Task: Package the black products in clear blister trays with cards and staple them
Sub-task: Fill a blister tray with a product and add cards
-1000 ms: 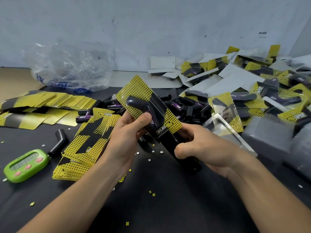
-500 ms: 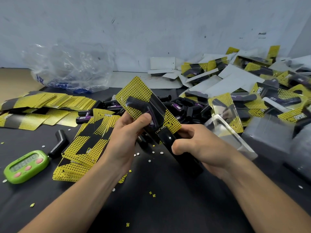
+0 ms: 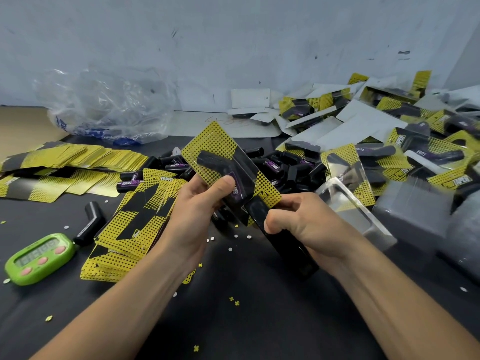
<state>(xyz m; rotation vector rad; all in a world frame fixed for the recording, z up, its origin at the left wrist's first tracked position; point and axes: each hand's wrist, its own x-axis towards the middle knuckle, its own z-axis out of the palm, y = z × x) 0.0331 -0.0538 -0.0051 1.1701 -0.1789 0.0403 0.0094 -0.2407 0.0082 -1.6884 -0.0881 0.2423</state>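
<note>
My left hand (image 3: pixel 193 214) grips an assembled blister pack (image 3: pixel 220 154): a yellow dotted card with a black angled product under clear plastic, held tilted above the table. My right hand (image 3: pixel 304 224) grips a black stapler (image 3: pixel 283 242) whose jaw sits over the pack's lower right corner. Loose black products (image 3: pixel 283 165) are heaped just behind the pack. A stack of yellow cards (image 3: pixel 137 219) lies under my left wrist. An empty clear tray (image 3: pixel 353 206) lies right of my right hand.
A green timer (image 3: pixel 39 258) sits at the left front, a single black product (image 3: pixel 89 224) beside it. More cards (image 3: pixel 78 157) spread at the far left. A crumpled plastic bag (image 3: pixel 109 107) is at the back. Finished packs (image 3: pixel 405 152) pile up on the right.
The stapler has moved up onto the pack's lower right corner, and my right hand has closed in toward my left. The pack has hardly moved.
</note>
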